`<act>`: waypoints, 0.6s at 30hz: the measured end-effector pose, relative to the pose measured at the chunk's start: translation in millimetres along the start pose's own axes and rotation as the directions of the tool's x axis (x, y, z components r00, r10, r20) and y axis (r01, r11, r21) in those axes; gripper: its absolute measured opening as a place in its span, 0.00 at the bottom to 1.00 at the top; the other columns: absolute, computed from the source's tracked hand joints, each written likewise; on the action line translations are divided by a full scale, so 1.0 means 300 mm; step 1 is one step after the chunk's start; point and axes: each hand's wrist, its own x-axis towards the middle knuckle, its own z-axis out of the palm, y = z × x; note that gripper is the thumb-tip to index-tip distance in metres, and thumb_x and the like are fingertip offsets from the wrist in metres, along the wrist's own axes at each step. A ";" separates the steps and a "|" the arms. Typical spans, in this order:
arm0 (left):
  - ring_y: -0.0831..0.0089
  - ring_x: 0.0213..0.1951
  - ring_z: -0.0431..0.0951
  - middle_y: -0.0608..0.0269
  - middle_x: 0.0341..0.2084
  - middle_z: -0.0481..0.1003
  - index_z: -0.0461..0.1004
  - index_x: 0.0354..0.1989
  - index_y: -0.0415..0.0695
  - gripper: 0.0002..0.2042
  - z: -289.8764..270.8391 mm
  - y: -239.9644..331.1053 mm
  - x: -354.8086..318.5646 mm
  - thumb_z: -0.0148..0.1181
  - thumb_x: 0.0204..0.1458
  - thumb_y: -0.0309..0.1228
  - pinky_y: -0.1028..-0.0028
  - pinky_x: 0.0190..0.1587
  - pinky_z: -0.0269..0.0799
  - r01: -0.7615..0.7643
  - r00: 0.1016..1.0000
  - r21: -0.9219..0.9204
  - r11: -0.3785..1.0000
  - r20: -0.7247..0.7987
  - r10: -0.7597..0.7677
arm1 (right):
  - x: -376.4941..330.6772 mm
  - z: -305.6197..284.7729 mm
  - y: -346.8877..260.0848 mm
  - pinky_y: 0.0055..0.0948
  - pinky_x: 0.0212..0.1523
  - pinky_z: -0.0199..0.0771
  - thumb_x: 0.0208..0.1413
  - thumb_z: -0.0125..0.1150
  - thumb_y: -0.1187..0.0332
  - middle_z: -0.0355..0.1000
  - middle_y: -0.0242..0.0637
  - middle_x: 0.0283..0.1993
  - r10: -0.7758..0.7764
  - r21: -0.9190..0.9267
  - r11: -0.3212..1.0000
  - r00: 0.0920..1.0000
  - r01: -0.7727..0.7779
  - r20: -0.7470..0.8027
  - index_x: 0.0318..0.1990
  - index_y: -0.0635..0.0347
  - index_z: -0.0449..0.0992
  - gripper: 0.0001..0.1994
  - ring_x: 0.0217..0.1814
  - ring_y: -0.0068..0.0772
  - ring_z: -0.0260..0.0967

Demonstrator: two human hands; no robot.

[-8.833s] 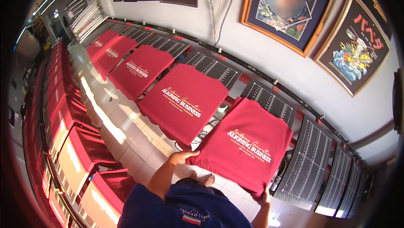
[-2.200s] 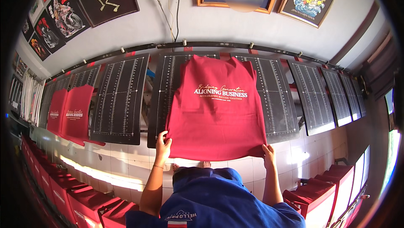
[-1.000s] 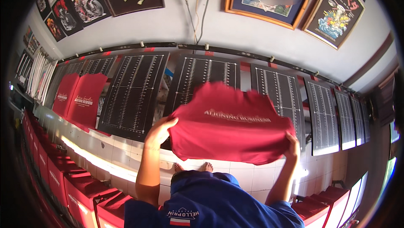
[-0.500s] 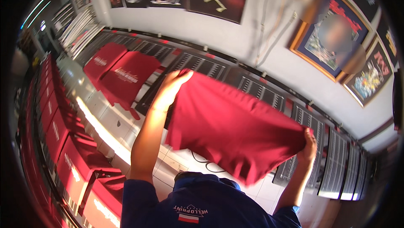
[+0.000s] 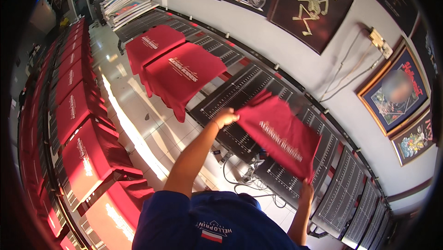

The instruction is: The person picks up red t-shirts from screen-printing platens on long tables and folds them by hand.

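So half a second ago the red T-shirt (image 5: 281, 132) was spread wide with just plain cloth showing, and now the white print is facing up again and the whole thing looks narrower and slanted. The view has swung left too, so the two printed red shirts (image 5: 184, 72) further down the row look bigger, lying right where they were. What that means right now: this shirt is loose between two hands, not lying flat on anything. Left hand (image 5: 226, 118) is closed on the upper left corner, fingers curled tight; right hand (image 5: 307, 187) is pinching the lower right corner. The shirt's over the black ruled boards (image 5: 226, 96), crossing the gap between two of them, though I can't tell if its far edge touches either one. Lookwise it's deep red, kinda saggy, bunched at the far end, with a soft fold or two near the right hand. The print runs diagonally down toward that hand, and it's smeared by motion, so the finer lines are mush.
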 end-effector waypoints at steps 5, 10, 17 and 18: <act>0.54 0.50 0.74 0.48 0.43 0.76 0.74 0.50 0.46 0.24 0.094 -0.194 -0.066 0.61 0.47 0.46 0.61 0.54 0.66 0.105 0.992 0.340 0.935 -0.096 -0.077 | -0.023 0.034 0.149 0.36 0.37 0.69 0.52 0.62 0.52 0.68 0.33 0.31 0.038 -0.295 0.952 0.988 -0.082 -0.150 0.44 0.61 0.72 0.21 0.31 0.36 0.66; 0.62 0.42 0.78 0.51 0.38 0.78 0.74 0.46 0.38 0.20 -0.139 -0.278 -0.086 0.60 0.51 0.41 0.69 0.46 0.71 -0.086 0.986 -0.015 0.996 -0.144 0.083 | 0.038 0.290 -0.057 0.46 0.57 0.60 0.52 0.61 0.60 0.67 0.56 0.49 -0.822 -0.886 0.330 0.560 0.325 -0.100 0.52 0.68 0.66 0.25 0.56 0.56 0.60; 0.70 0.37 0.78 0.55 0.35 0.78 0.75 0.42 0.37 0.14 -0.783 -0.433 -0.023 0.58 0.55 0.36 0.72 0.40 0.72 -0.155 0.895 -0.036 0.987 -0.427 0.125 | -0.083 1.346 -0.468 0.31 0.44 0.71 0.55 0.59 0.67 0.74 0.46 0.43 -0.514 -0.170 0.726 0.690 0.666 0.510 0.54 0.65 0.67 0.20 0.44 0.35 0.73; 0.71 0.37 0.78 0.57 0.35 0.78 0.75 0.42 0.37 0.13 -0.883 -0.461 -0.032 0.58 0.55 0.35 0.73 0.40 0.72 -0.165 0.882 -0.051 0.985 -0.454 0.124 | -0.084 1.509 -0.478 0.31 0.47 0.70 0.56 0.58 0.63 0.73 0.47 0.45 -0.377 -0.149 0.813 0.704 0.563 0.602 0.55 0.65 0.67 0.22 0.47 0.36 0.72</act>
